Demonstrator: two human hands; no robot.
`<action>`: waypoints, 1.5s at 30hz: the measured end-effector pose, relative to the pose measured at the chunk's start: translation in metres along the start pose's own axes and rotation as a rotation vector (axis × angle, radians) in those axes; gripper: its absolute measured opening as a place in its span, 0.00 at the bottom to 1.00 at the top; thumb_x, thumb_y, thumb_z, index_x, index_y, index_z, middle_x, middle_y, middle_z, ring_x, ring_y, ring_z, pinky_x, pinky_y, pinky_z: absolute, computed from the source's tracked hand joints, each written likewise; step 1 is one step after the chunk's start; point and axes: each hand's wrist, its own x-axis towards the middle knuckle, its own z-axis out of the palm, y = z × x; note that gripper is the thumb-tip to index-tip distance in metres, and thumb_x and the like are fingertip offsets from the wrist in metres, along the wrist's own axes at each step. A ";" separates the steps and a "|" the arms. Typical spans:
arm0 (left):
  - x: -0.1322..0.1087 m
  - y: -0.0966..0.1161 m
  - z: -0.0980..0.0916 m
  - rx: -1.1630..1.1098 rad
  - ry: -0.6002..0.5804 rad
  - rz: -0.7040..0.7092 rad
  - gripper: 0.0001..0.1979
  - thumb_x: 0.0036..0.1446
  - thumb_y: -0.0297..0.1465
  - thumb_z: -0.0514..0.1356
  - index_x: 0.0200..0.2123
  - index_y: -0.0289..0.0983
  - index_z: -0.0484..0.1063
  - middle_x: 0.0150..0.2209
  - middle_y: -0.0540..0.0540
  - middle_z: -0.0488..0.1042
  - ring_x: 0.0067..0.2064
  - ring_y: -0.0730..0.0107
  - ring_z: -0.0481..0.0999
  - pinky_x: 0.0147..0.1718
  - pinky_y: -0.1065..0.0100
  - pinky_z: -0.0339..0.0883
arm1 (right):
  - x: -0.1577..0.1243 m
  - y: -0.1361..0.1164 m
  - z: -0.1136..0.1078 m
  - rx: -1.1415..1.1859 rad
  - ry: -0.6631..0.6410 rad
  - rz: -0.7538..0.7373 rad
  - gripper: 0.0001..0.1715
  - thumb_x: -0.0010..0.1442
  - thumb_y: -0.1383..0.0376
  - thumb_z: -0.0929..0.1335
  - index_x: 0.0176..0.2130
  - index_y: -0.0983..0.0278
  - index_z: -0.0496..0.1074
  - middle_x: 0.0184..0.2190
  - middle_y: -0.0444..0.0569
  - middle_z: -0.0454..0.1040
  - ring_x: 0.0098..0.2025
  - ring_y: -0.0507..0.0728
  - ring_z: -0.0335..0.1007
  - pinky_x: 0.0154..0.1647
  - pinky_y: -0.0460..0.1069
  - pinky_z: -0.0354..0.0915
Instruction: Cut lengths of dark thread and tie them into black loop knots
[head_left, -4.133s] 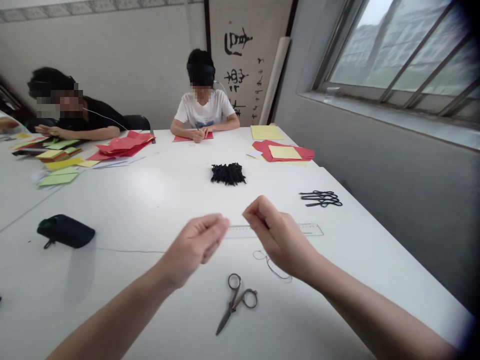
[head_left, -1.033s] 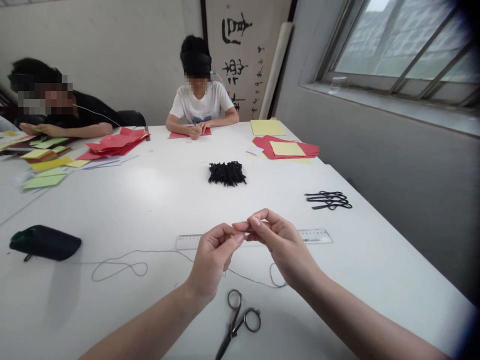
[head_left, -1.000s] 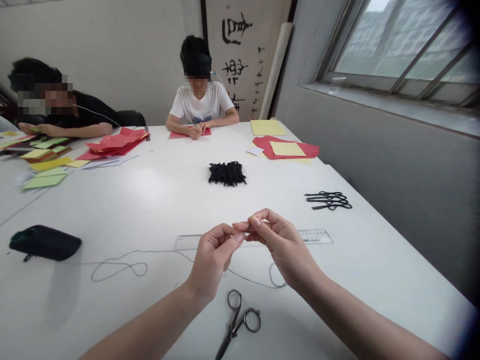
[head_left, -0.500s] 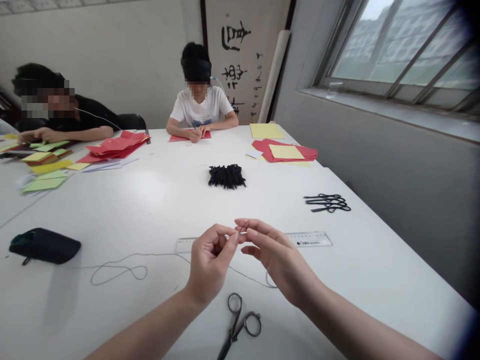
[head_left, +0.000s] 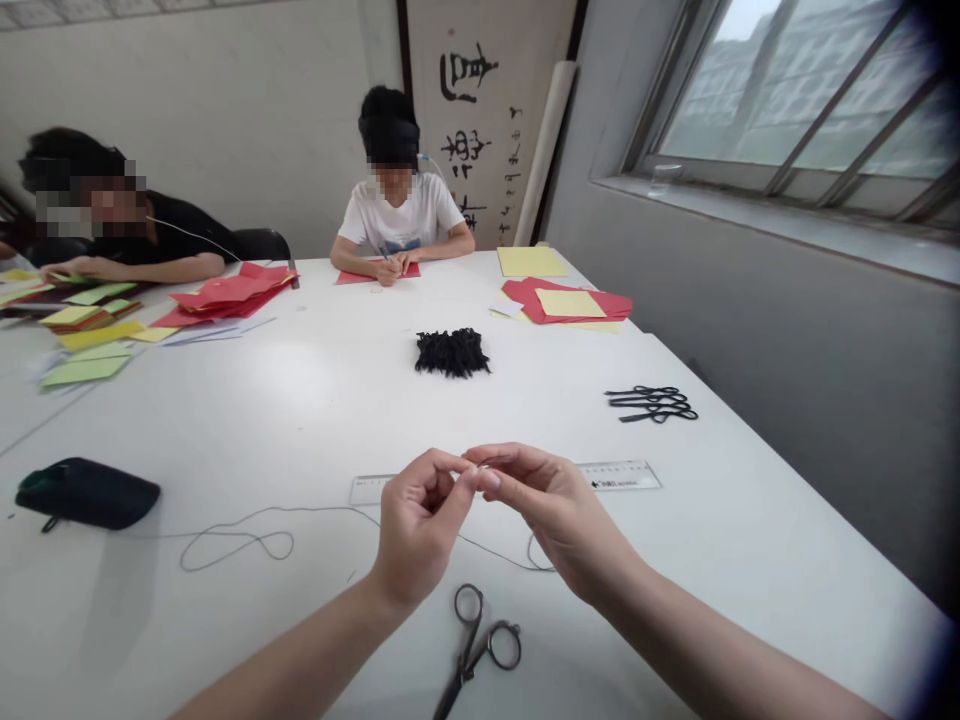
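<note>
Both hands meet at the fingertips above a clear ruler. My left hand pinches a thin dark cord between thumb and forefinger. Thumb and fingers of my right hand close on the cord right beside the left fingertips; a short bit of it shows between them. The cord lies in loose loops on the table and leads left toward a dark spool-like roll. Below my hands lie metal scissors, handles apart, with the blades cut off by the frame's lower edge.
A bundle of black cords lies mid-table, and several looped black cords lie to the right. Red and yellow paper sits farther back. Across the table one person writes on red paper; another sits by stacked coloured paper.
My right fingers have closed in on the cord at the left fingertips, where they were more spread before. The left hand keeps its pinch almost unmoved.
</note>
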 end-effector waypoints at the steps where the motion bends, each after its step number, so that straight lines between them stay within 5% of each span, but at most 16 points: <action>1: 0.001 0.001 0.000 -0.030 0.002 -0.034 0.08 0.56 0.32 0.60 0.26 0.36 0.70 0.16 0.57 0.51 0.19 0.81 0.48 0.17 0.75 0.44 | 0.000 0.001 0.000 0.010 -0.003 -0.004 0.13 0.49 0.59 0.75 0.36 0.60 0.78 0.34 0.47 0.77 0.39 0.53 0.70 0.46 0.50 0.64; 10: 0.005 0.007 0.000 -0.277 -0.041 -0.362 0.11 0.53 0.37 0.62 0.26 0.36 0.69 0.14 0.59 0.50 0.16 0.84 0.43 0.13 0.77 0.38 | 0.004 0.006 0.003 0.020 0.058 -0.038 0.08 0.48 0.59 0.75 0.29 0.60 0.79 0.38 0.47 0.75 0.36 0.51 0.65 0.37 0.47 0.62; 21: 0.006 0.003 -0.002 -0.214 -0.115 -0.393 0.11 0.54 0.36 0.61 0.25 0.36 0.68 0.14 0.59 0.53 0.16 0.85 0.44 0.13 0.78 0.40 | 0.007 0.009 -0.002 -0.015 0.081 -0.015 0.15 0.51 0.54 0.73 0.25 0.63 0.74 0.21 0.41 0.62 0.26 0.48 0.51 0.31 0.47 0.51; 30: 0.013 0.008 -0.006 -0.194 -0.185 -0.484 0.10 0.54 0.35 0.61 0.25 0.35 0.69 0.14 0.58 0.50 0.16 0.84 0.43 0.14 0.75 0.36 | 0.010 0.006 -0.005 0.042 0.049 -0.025 0.15 0.54 0.54 0.71 0.28 0.63 0.70 0.26 0.42 0.66 0.25 0.47 0.50 0.28 0.46 0.48; 34: 0.023 0.016 -0.014 -0.151 -0.261 -0.542 0.09 0.53 0.35 0.61 0.27 0.36 0.69 0.17 0.57 0.56 0.16 0.84 0.44 0.15 0.74 0.35 | 0.011 0.002 -0.008 0.009 0.059 -0.041 0.14 0.56 0.55 0.70 0.29 0.63 0.69 0.23 0.41 0.65 0.24 0.47 0.51 0.27 0.45 0.49; 39: 0.036 0.025 -0.032 0.023 -0.430 -0.568 0.09 0.53 0.35 0.61 0.26 0.35 0.69 0.21 0.54 0.67 0.17 0.84 0.46 0.17 0.73 0.38 | 0.009 -0.002 -0.008 0.085 0.058 -0.050 0.15 0.57 0.56 0.69 0.28 0.63 0.65 0.35 0.46 0.74 0.27 0.47 0.62 0.27 0.44 0.55; 45: 0.055 0.037 -0.071 0.287 -0.686 -0.577 0.09 0.51 0.37 0.62 0.27 0.37 0.74 0.27 0.46 0.77 0.27 0.73 0.67 0.27 0.72 0.58 | 0.007 -0.010 -0.008 0.117 0.082 -0.071 0.14 0.56 0.56 0.70 0.29 0.63 0.66 0.33 0.47 0.74 0.32 0.50 0.69 0.29 0.44 0.63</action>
